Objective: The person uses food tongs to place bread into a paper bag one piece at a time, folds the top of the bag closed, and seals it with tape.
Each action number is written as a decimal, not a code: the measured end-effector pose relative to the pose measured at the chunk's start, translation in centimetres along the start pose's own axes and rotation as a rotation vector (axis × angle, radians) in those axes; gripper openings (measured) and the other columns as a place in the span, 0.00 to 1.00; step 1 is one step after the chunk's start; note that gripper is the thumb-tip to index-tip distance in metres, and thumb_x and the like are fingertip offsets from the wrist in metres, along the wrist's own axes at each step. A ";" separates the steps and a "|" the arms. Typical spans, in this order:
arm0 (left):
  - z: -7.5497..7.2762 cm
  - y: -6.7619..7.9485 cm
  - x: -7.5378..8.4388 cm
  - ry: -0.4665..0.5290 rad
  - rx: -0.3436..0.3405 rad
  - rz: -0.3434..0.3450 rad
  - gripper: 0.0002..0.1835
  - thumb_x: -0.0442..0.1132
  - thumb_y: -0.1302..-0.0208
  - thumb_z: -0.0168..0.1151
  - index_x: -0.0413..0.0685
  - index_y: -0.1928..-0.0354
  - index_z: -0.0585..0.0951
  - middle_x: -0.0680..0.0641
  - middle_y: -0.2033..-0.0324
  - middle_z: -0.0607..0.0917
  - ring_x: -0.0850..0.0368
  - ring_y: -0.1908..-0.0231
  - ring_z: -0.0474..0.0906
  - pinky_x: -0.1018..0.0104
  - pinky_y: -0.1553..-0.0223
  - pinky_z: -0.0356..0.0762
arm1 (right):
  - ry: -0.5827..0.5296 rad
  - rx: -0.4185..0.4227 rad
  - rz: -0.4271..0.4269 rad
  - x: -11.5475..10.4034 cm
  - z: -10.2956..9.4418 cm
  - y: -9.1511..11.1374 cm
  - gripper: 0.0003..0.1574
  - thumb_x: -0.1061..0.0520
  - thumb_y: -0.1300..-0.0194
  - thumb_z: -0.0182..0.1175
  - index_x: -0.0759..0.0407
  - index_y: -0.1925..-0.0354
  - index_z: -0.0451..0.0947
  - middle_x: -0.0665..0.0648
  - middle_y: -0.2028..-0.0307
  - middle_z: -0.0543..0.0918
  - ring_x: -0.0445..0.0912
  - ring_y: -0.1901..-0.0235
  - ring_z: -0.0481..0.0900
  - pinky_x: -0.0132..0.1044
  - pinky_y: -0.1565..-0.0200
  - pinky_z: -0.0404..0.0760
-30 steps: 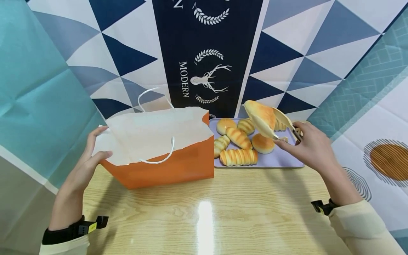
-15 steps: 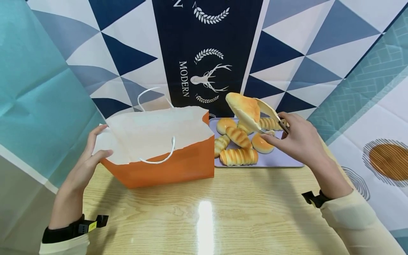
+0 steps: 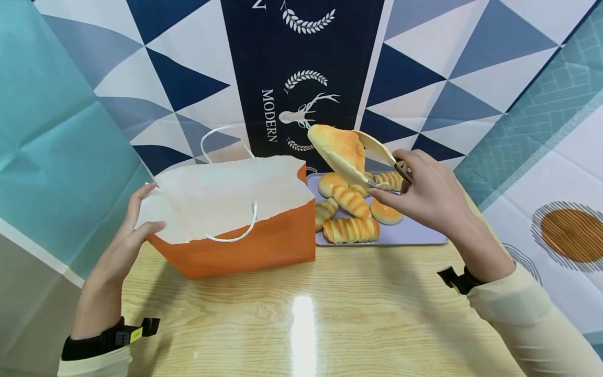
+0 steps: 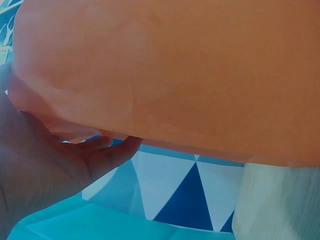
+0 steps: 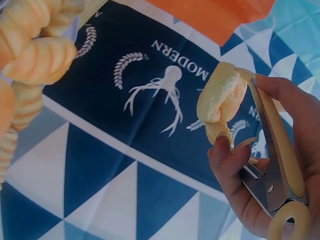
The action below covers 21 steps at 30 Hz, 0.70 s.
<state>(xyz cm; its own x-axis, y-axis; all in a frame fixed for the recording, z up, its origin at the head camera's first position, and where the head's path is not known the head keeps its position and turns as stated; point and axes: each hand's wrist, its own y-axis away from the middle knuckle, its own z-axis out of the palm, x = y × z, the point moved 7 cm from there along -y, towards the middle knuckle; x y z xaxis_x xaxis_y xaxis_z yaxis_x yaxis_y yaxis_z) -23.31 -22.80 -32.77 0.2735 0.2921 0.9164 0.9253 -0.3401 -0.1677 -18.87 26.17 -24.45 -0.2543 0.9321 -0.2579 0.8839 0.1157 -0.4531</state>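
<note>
With thumb and fingers my left hand [image 3: 124, 235] grips the left edge of an orange paper bag [image 3: 254, 246], whose white inside faces up. The left wrist view shows the bag's orange side [image 4: 175, 75] with fingers at its edge. My right hand [image 3: 433, 193] holds cream-coloured tongs [image 3: 377, 149] with metal parts. Between the tongs' ends a golden bread roll [image 3: 336, 149] is pinched, raised above the tray's back left part. In the right wrist view the tongs [image 5: 280, 145] and the bread [image 5: 217, 97] appear close up.
A lilac tray [image 3: 419, 234] right of the bag bears several breads, among them a ridged roll [image 3: 352, 230] and a round bun [image 3: 386, 211]. White rope handles [image 3: 237, 235] stand at the bag's mouth. A patterned cloth [image 3: 301, 63] rises behind the wooden table [image 3: 235, 314].
My right hand has moved left and slightly up with the tongs and the bread roll, from over the tray's right part toward the bag. The left hand stays on the bag.
</note>
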 end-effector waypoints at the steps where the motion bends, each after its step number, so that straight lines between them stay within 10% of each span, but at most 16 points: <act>1: 0.0 0.0 0.0 -0.002 0.001 -0.008 0.37 0.37 0.25 0.44 0.59 0.22 0.41 0.50 0.24 0.33 0.49 0.29 0.26 0.19 0.42 0.25 | 0.001 0.000 -0.007 -0.3 -0.1 -0.2 0.44 0.30 0.50 0.69 0.58 0.46 0.76 0.55 0.69 0.74 0.47 0.75 0.68 0.42 0.81 0.66; 21: -0.1 0.0 0.0 -0.007 -0.012 -0.003 0.39 0.37 0.25 0.45 0.62 0.21 0.39 0.54 0.24 0.32 0.54 0.28 0.22 0.19 0.42 0.20 | -0.027 -0.059 -0.130 -6.6 -0.4 -1.8 0.52 0.28 0.51 0.68 0.61 0.40 0.73 0.52 0.68 0.74 0.46 0.74 0.68 0.40 0.76 0.69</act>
<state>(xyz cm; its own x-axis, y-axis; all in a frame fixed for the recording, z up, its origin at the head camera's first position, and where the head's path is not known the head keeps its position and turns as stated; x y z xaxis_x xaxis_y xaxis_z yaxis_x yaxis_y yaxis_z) -23.30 -22.92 -32.72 0.2724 0.2997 0.9143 0.9229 -0.3502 -0.1602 -18.60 19.94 -21.60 -0.3781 0.8984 -0.2233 0.8641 0.2559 -0.4335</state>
